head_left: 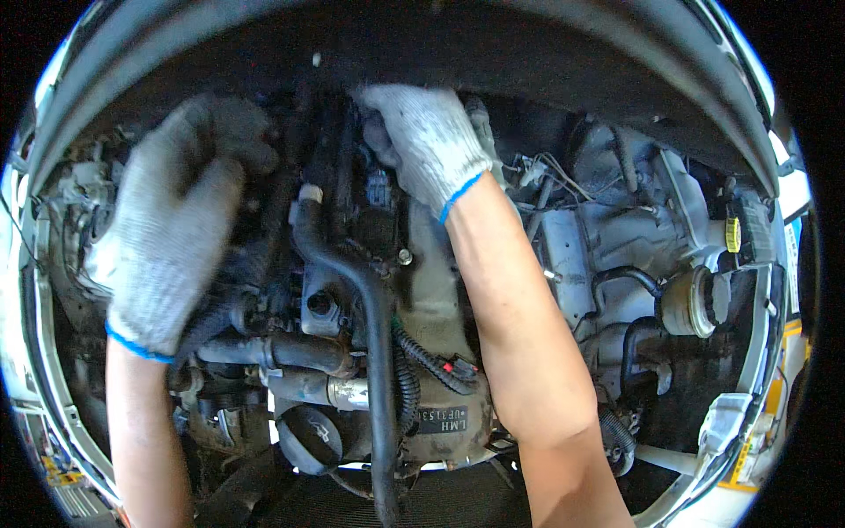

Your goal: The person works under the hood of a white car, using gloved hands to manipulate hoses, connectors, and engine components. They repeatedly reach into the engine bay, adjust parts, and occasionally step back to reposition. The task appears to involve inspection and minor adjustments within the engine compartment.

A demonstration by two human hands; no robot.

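Both of my hands wear white knit gloves with blue cuffs and reach into a car's engine bay. My left hand (pixel 180 207) hovers over the dark rear left part of the engine, thumb apart from its bent fingers and nothing visible between them. Further back, near the middle, my right hand (pixel 422 132) is curled down beside dark pipes and a connector (pixel 378 189). Its fingertips are in shadow, so what they grip is hidden. Between my arms runs a thick black hose (pixel 378 352), passing a black ignition coil top (pixel 319 304).
A black oil filler cap (pixel 310 438) sits at the front of the engine. A corrugated conduit (pixel 407 387) and a red-tabbed connector (pixel 458 368) lie close to the hose. At right stands a fluid reservoir (pixel 689 302). The dark raised hood (pixel 528 44) overhangs the back.
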